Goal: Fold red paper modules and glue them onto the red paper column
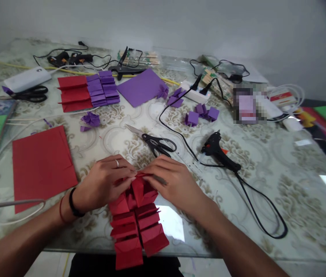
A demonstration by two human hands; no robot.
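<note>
Both my hands meet over a folded red paper piece (pixel 138 188) near the table's front edge. My left hand (pixel 108 179) pinches its upper left edge between thumb and fingers. On the other side my right hand (pixel 170 177) grips the upper right edge in the same way. Pleated red paper strips (pixel 127 231) hang below, side by side, reaching past the table edge. Just beyond my hands lie black-handled scissors (pixel 153 140), slightly open. A stack of red paper sheets (pixel 43 167) rests to the left of my left hand.
A black glue gun (pixel 219 150) with a looped cord lies right. Purple folded cubes (pixel 192 118), a purple sheet (pixel 141 86) and a pleated red-and-purple piece (pixel 73 92) lie farther back. A white power strip (pixel 196 92) and cables cross the table (pixel 252 200).
</note>
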